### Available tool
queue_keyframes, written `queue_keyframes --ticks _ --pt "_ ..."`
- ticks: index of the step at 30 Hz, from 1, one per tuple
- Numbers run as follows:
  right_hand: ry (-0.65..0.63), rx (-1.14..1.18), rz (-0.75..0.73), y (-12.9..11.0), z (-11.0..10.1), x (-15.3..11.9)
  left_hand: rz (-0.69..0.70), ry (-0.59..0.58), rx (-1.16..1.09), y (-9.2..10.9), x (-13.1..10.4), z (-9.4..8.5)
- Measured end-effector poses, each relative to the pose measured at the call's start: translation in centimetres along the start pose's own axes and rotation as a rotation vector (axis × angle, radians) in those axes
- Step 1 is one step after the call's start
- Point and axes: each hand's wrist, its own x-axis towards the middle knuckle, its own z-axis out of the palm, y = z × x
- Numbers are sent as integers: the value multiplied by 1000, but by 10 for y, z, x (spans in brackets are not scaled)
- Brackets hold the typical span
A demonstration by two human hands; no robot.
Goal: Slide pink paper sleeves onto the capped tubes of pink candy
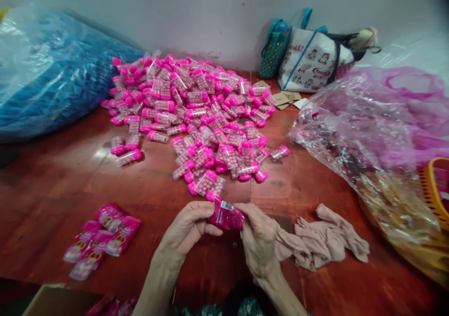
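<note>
Near the table's front edge, my left hand (187,227) and my right hand (260,238) pinch opposite ends of a small dark pink printed packet (227,214). A white barcode patch shows on its upper side. Whether anything is inside it cannot be seen. Just beyond my fingers begins a big heap of clear candy tubes (196,96) with bright pink caps and pale pink balls inside. To the left of my left hand lie several pink packets (101,238), with clear tube ends poking out of some. A crumpled beige cloth (322,241) rests beside my right hand.
A large plastic bag of blue pieces (59,72) fills the back left. Printed tote bag (312,61) and cardboard scraps (286,98) are at the back right. Clear and pink plastic bags (368,119) and a yellow basket (433,194) line the right. A cardboard box (59,301) sits low left.
</note>
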Motion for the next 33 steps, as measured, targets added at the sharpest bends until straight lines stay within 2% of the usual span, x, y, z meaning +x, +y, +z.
queue_keyframes --ticks 6,11,15,24,30,33 --pt "-80 52 177 2 1 0 10 54 -4 2 0 -3" --pt "-67 90 317 9 3 -2 61 99 -36 1 -1 0" --pt "-59 124 370 12 6 -4 56 101 -9 0 -3 3" --pt "-86 132 368 15 8 -8 58 133 71 -4 -7 1" --pt "-135 50 268 7 6 -4 134 195 159 -1 -2 4" --pt "-148 0 212 4 5 -2 137 169 204 0 0 4"
